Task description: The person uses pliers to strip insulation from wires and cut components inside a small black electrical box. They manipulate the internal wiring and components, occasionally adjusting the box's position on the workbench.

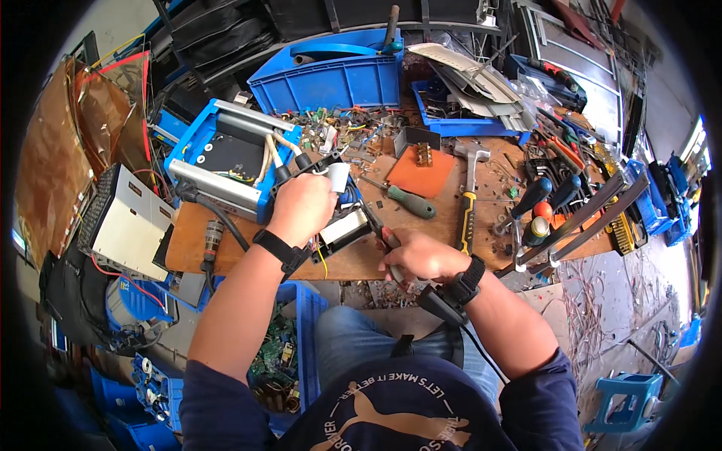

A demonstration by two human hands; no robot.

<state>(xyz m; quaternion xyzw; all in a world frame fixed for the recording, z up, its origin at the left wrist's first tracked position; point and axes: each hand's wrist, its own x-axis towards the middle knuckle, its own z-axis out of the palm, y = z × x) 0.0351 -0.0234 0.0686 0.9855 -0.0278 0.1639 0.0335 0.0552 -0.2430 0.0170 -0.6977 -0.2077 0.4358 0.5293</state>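
My left hand [304, 204] is closed on a black plastic housing [352, 242] at the table's front edge, a white piece [338, 177] showing by its fingers. A pale block sits inside the housing and dark wires run along it. My right hand [423, 255] is wrapped around a pliers-like hand tool [393, 270], whose dark end reaches to the housing's right side; its jaws are hard to make out. Thick pale cables [280, 144] run from a blue-framed device [218, 154] on the left toward the housing.
A green-handled screwdriver [412, 203], an orange sheet [421, 174] and a hammer [468, 203] lie right of the housing. Blue-handled tools stand in a metal rack [538, 248]. Blue bins [323, 83] line the back; circuit boards [277, 353] fill a bin below the table.
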